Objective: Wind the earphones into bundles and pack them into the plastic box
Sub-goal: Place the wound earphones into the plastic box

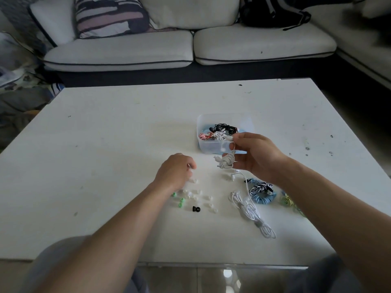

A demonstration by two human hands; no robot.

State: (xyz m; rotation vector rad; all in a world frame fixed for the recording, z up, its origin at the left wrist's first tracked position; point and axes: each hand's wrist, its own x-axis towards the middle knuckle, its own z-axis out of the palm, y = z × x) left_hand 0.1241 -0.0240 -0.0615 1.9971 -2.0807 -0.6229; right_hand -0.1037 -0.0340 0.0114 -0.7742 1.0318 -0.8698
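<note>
Pinched in right hand (pixel 256 154): wound white bundle (pixel 227 161), raised just short of box (pixel 209 146), box ahead-left, nearer right hand. Left hand (pixel 175 170) curled low over ear tips (pixel 208 197) on counter (pixel 105 155); grip unclear. Unwound earphones (pixel 251 212) beside right forearm.

we've got a speckled white table (pixel 127 134), pale sofa (pixel 118 53) behind it, striped cushion (pixel 110 15) on its left end, black bag (pixel 275 13) further right
</note>
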